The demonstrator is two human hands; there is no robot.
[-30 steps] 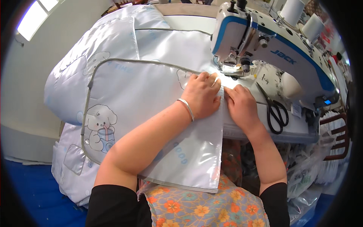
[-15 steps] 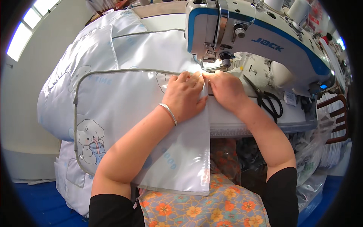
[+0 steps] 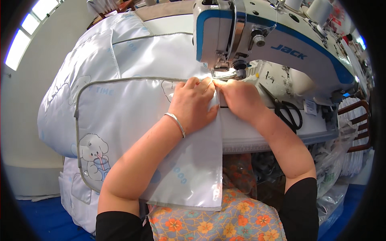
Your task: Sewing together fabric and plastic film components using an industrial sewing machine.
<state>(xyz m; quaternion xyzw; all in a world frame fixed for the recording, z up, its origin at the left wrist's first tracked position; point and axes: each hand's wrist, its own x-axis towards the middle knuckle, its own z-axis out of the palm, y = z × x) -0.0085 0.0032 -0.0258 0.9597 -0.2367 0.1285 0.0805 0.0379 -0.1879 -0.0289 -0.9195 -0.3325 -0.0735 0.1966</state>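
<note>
A glossy white fabric panel with grey edging and a printed cartoon puppy lies over the sewing table and hangs down towards my lap. My left hand rests on it, its bent fingers pressing the fabric's top right corner just in front of the needle area. Right beside it, my right hand pinches the same corner, thumb and forefinger together. Both hands are below the head of a white and blue sewing machine. My fingers hide the exact bit of edge between them.
Black-handled scissors lie on the sewing table right of my right hand. More white quilted fabric is heaped at the left. Thread cones stand atop the machine. A clear plastic bag and a wooden chair are at the right.
The view has shifted slightly, so the scene sits a little lower and the panel a bit further left. Both hands keep their hold at the same corner of the fabric.
</note>
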